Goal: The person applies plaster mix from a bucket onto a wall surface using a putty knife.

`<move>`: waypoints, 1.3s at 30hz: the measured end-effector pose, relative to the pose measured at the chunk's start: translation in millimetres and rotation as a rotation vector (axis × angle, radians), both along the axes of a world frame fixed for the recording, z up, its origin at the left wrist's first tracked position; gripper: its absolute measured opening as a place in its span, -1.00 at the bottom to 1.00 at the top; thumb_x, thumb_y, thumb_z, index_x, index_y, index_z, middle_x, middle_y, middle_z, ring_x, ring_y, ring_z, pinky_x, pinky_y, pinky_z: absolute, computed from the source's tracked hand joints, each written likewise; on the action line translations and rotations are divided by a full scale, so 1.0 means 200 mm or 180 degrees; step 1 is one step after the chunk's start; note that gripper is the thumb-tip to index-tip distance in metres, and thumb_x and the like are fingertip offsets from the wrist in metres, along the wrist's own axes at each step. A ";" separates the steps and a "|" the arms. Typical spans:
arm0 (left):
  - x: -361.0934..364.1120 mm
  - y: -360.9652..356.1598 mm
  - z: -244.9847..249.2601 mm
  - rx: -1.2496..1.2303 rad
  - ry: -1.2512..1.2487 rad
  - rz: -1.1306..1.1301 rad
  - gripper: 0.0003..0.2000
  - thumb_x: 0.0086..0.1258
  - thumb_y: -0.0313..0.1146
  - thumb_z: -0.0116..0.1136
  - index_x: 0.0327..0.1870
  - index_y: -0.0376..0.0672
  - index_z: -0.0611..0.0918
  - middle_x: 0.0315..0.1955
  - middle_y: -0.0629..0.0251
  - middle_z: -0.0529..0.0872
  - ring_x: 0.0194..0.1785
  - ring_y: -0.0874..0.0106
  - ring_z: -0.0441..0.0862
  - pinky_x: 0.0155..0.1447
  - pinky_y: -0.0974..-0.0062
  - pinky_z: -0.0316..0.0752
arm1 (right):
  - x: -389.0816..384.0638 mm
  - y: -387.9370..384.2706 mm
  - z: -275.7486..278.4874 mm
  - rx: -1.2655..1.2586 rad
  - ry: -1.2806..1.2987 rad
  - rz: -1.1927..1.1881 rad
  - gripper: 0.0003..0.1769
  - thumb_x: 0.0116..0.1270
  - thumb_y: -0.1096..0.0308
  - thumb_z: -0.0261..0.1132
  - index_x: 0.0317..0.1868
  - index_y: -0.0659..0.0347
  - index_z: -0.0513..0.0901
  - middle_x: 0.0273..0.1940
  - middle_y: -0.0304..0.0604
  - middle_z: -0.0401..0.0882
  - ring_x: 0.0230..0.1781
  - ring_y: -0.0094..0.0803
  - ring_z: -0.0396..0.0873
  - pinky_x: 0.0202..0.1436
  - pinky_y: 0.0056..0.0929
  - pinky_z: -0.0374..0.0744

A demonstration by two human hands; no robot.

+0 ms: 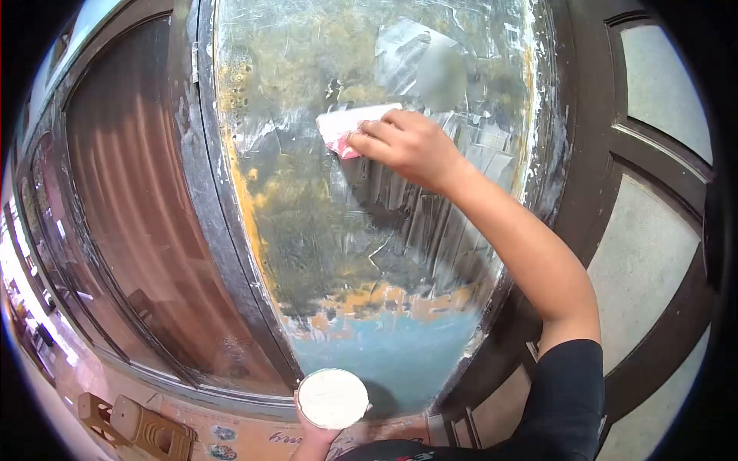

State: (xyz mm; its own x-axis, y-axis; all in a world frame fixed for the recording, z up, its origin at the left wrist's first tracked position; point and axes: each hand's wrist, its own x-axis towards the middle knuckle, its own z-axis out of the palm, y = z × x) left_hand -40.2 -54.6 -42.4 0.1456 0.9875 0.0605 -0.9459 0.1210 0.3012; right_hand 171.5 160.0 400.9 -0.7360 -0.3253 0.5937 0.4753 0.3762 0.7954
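Note:
My right hand (pixel 400 146) grips a putty spreader (pixel 354 123) with a broad white edge and a pinkish-red part near the fingers. The spreader lies against a patchy wall panel (pixel 307 207), mottled grey-green with white smears and ochre stains. Low in front of me, my left hand (pixel 317 432) is wrapped round a round tub of white putty (pixel 333 398) from below, its open top facing up. Most of the left fingers are hidden under the tub. Whitish streaks run over the panel around and below my right hand.
On the left stands a dark-framed glass pane (pixel 138 177) with a brown curtain behind it. Dark-framed pale panels (pixel 653 223) are on the right. Brown plastic stools (pixel 146 426) sit at the lower left, on printed sheeting (pixel 246 434). The panel's lower part is light blue.

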 end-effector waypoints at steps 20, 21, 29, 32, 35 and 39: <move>0.09 0.13 0.01 -0.0105 0.0184 -0.0076 -0.22 0.39 0.40 -0.16 0.49 0.07 0.39 0.49 0.07 0.37 0.47 -0.22 0.32 0.38 -0.71 0.02 | 0.59 0.12 0.14 0.0326 0.1356 -0.1192 -0.65 0.32 0.38 0.27 0.11 -0.05 0.70 0.03 -0.27 0.77 -0.06 -0.32 0.73 -0.03 -0.40 0.72; 0.11 0.14 0.01 -0.0094 0.0239 -0.0070 -0.22 0.39 0.40 -0.16 0.49 0.07 0.39 0.49 0.07 0.37 0.48 -0.22 0.32 0.38 -0.71 0.03 | 0.53 0.08 0.02 0.0339 0.0888 -0.1071 -0.65 0.32 0.39 0.28 0.10 -0.05 0.70 0.01 -0.27 0.77 -0.06 -0.32 0.74 -0.04 -0.40 0.73; 0.18 0.19 -0.01 -0.0092 0.0340 -0.0128 -0.17 0.40 0.42 -0.25 0.52 0.00 0.36 0.50 0.06 0.35 0.52 -0.14 0.29 0.51 -0.38 0.15 | 0.78 0.04 0.29 0.0671 0.1477 -0.0787 -0.69 0.29 0.43 0.26 0.04 0.03 0.72 -0.07 -0.24 0.76 -0.09 -0.28 0.72 -0.06 -0.35 0.71; 0.22 0.23 0.03 0.0098 0.0662 -0.0213 -0.21 0.39 0.43 -0.16 0.52 0.10 0.34 0.51 0.10 0.32 0.51 -0.18 0.27 0.41 -0.68 0.04 | 0.83 0.20 0.25 0.0024 0.1612 -0.1259 -0.55 0.17 0.53 0.35 0.11 0.05 0.70 0.01 -0.21 0.70 0.01 -0.16 0.67 0.05 -0.22 0.66; 0.24 0.28 -0.09 -0.0034 0.0533 -0.0149 -0.20 0.37 0.42 -0.14 0.51 0.11 0.35 0.52 0.10 0.32 0.51 -0.18 0.28 0.40 -0.70 0.01 | 0.84 0.15 0.11 -0.0487 0.1526 -0.1137 -0.50 0.11 0.53 0.39 0.12 0.04 0.69 0.03 -0.22 0.68 0.06 -0.17 0.64 0.11 -0.24 0.64; 0.29 0.28 -0.06 -0.0030 0.0255 -0.0382 -0.23 0.39 0.39 -0.14 0.51 0.09 0.36 0.51 0.11 0.33 0.50 -0.18 0.29 0.39 -0.70 0.04 | 0.89 0.03 -0.09 -0.0343 0.0990 -0.1032 -0.59 0.13 0.48 0.38 0.03 0.01 0.72 -0.13 -0.31 0.75 -0.09 -0.25 0.69 -0.03 -0.28 0.66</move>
